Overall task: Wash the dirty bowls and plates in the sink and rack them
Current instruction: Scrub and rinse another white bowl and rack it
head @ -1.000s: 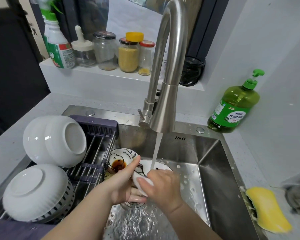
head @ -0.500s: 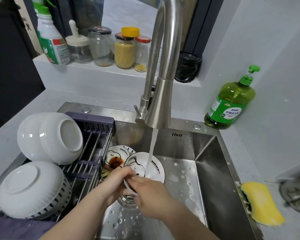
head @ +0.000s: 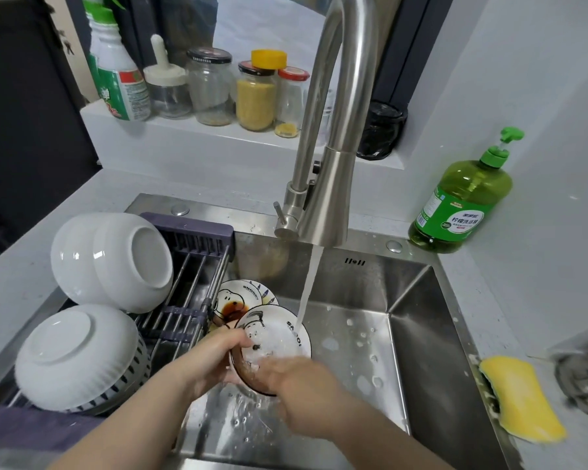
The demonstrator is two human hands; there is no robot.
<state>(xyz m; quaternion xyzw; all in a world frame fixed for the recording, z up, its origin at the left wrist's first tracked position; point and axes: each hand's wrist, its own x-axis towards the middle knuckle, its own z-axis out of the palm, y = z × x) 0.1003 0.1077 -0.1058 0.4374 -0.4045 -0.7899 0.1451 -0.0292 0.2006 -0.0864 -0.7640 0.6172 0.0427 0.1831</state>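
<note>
**A:** Where is the little plate (head: 279, 334)?

**B:** It is getting rinsed under the water (head: 308, 286), over the sink (head: 421, 334). The left hand (head: 211, 357) is gripping its rim. The right hand (head: 306, 388) is touching it, too blurry to tell its grip.

**A:** Next?

**B:** Probably setting it gently on the rack (head: 187, 286). 1 dirty plate (head: 235, 298) is waiting.

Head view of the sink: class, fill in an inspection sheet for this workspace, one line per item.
Surface: steel sink, wet; tap running.
Job's things: cartoon plate under the stream; sauce-stained plate behind it; white bowls on the rack.
Clutter: yellow sponge, green soap bottle on the counter; jars on the ledge.
Grips: left hand holds the cartoon plate's rim; right hand on its lower edge, blurred.
Cables: nothing seen.
Surroundings: grey walls.
</note>
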